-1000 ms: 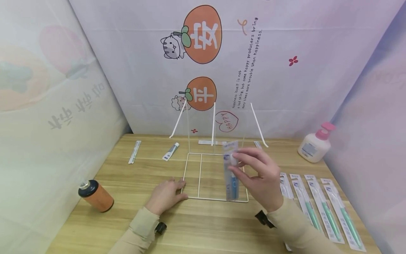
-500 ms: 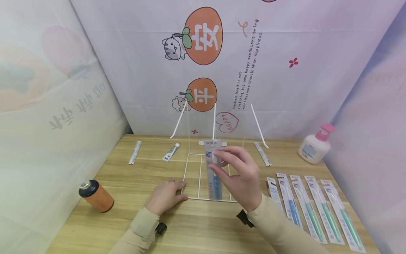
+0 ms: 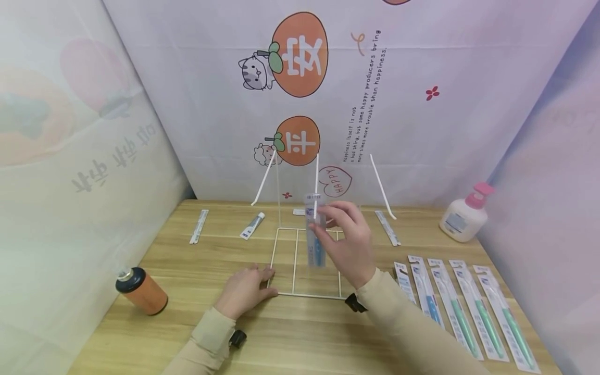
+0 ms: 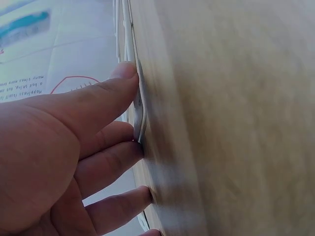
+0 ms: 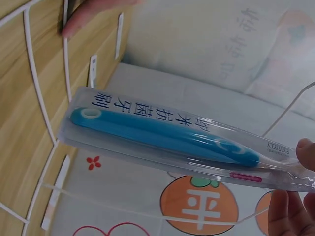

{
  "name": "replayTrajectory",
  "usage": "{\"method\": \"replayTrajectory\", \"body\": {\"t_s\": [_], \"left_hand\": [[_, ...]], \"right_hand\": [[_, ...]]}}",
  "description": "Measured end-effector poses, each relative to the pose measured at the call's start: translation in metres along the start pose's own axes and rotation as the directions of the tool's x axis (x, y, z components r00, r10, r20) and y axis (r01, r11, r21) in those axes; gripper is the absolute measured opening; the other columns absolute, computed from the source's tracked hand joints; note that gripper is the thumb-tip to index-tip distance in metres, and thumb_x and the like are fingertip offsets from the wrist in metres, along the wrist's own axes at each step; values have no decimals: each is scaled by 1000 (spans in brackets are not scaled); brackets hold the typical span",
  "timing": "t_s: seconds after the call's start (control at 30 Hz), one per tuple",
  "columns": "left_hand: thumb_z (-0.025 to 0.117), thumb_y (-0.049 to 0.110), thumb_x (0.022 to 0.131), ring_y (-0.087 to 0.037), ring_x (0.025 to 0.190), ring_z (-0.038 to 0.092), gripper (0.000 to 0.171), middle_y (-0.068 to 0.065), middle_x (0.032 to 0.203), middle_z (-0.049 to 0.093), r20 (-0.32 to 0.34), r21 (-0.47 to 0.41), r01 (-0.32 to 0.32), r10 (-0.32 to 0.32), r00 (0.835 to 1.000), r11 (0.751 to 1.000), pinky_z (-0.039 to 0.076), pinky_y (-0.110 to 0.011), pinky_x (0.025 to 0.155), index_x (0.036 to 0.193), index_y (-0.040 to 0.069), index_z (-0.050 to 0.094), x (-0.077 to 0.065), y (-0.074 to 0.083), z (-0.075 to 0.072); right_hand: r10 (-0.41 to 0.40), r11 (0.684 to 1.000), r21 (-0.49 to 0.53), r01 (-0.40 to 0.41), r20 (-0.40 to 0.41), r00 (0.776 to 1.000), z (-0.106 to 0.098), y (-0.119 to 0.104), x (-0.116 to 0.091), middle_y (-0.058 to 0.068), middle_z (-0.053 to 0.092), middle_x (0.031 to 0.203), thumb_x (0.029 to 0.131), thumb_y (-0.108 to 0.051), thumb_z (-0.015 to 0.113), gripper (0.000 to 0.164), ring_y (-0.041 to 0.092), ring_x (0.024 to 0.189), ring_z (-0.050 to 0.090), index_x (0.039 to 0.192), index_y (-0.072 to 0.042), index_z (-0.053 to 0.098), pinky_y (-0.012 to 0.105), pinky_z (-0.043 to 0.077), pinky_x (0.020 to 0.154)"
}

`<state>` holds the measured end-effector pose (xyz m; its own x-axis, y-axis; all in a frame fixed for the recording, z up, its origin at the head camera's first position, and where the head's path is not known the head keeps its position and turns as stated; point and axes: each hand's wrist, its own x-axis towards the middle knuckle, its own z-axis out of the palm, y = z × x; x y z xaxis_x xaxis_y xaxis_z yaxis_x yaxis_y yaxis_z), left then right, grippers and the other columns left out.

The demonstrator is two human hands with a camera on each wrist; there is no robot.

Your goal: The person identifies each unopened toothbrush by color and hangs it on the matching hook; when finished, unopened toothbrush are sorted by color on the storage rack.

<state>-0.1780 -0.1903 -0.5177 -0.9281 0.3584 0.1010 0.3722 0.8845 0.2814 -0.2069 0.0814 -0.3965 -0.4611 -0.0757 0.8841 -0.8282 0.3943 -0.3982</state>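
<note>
My right hand (image 3: pixel 349 242) pinches a packaged toothbrush (image 5: pixel 167 137) by its upper part, thumb on one side and fingers on the other. The toothbrush has a blue handle inside a clear blister pack. It hangs upright over the base of a white wire display rack (image 3: pixel 296 260). The rack's middle prong (image 3: pixel 317 172) shows in front of the pack's top in the head view. My left hand (image 3: pixel 246 289) holds the front left corner of the rack's base, thumb and fingers about the wire, close to the wooden table (image 4: pixel 236 118).
Several packaged toothbrushes (image 3: pixel 487 307) lie in a row at the right. A pump bottle (image 3: pixel 464 219) stands behind them. A small toothpaste tube (image 3: pixel 253 225) and slim packets (image 3: pixel 387 227) lie at the back. An orange bottle (image 3: pixel 142 291) stands at the left.
My right hand has carried the packaged toothbrush left, then up and back to the rack's middle prong. The left hand has stayed at the rack's corner.
</note>
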Motion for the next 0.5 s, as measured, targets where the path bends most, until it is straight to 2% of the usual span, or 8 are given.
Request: {"method": "replayTrajectory", "body": {"t_s": [0.17, 0.37, 0.5], "left_hand": [[86, 46, 91, -47, 118, 71, 57, -14, 134, 74, -5, -3, -5, 5, 1000, 1000, 61, -62, 87, 135, 11, 77, 0, 0, 1], [87, 45, 91, -48, 120, 70, 57, -16, 131, 75, -5, -9, -6, 6, 1000, 1000, 60, -63, 90, 134, 10, 77, 0, 2, 1], [87, 45, 91, -48, 120, 70, 57, -16, 131, 75, -8, -7, -3, 3, 1000, 1000, 61, -63, 89, 134, 10, 77, 0, 2, 1]], "right_hand": [[30, 1000, -4, -30, -15, 999, 10, 20, 10, 15, 67, 118, 83, 7, 89, 37, 28, 90, 72, 116, -1, 76, 36, 65, 75], [81, 996, -44, -81, -11, 997, 22, 40, 24, 16, 64, 119, 85, 6, 88, 36, 26, 90, 72, 117, -1, 72, 33, 65, 77], [116, 992, -56, -117, -23, 993, 30, 52, 34, 15, 63, 118, 85, 5, 89, 37, 26, 92, 71, 116, -1, 71, 36, 66, 76]]}}
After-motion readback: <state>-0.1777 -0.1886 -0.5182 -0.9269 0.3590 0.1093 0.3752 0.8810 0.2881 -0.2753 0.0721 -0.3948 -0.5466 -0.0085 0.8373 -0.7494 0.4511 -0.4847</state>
